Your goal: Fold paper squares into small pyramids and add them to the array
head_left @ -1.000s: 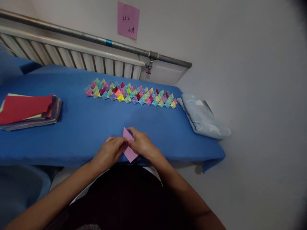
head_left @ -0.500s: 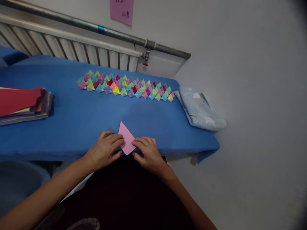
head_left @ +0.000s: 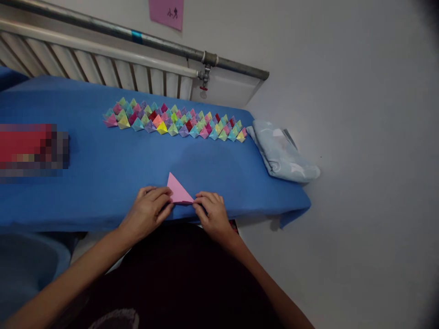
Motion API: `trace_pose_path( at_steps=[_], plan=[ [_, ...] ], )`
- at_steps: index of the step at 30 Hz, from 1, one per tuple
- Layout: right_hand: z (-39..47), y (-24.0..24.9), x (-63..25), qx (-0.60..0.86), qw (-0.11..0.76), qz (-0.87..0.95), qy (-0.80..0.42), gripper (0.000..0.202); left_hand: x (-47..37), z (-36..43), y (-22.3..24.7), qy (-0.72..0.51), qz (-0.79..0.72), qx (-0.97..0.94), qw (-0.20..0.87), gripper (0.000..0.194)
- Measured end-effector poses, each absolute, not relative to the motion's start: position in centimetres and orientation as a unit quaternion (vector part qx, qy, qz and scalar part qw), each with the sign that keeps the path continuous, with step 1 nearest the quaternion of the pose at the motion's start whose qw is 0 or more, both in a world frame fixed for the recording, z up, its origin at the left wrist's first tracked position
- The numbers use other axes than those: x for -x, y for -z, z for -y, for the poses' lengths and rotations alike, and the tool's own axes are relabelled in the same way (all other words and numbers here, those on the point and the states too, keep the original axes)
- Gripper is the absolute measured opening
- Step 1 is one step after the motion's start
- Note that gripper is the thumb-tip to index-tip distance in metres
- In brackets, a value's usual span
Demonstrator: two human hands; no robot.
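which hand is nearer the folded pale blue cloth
Right: the right hand is left of the folded pale blue cloth, apart from it; the left hand is farther left, across the pink paper.

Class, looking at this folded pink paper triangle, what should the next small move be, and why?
Probably press along the near edge of the folded pink paper triangle, since a darker strip there suggests the fold isn't flat, and the bare left hand and bare right hand are at its two near corners.
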State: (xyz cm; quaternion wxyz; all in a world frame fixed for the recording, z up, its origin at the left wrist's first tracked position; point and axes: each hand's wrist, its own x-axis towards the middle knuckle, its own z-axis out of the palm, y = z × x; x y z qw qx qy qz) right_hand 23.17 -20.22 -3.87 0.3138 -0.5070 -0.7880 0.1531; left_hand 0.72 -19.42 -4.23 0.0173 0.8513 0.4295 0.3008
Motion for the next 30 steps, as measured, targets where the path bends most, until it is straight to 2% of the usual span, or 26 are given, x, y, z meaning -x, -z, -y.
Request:
trace_pose_path(
  at_steps=[10,18,24,30],
  plan=[
    [19.8,3.3,-22.3,0.561,0.298,0.756,-0.158,0.013,-1.3,19.1,4.4,-0.277,-0.525,-0.803,0.057,0.027],
    [19.7,3.0,-22.0,0.577,0.283,0.749,-0.159,0.015,-1.5,19.0,4.2,-0.257,-0.578,-0.77,0.083,0.024],
    [19.6,3.3,-22.0,0.583,0.285,0.744,-0.16,0.014,-1.6,18.8,4.2,-0.266,-0.573,-0.772,0.076,0.026],
    [19.5,3.1,-22.0,0.578,0.282,0.747,-0.167,0.009,-1.4,19.1,4.1,-0.27,-0.57,-0.775,0.044,0.02]
  ],
)
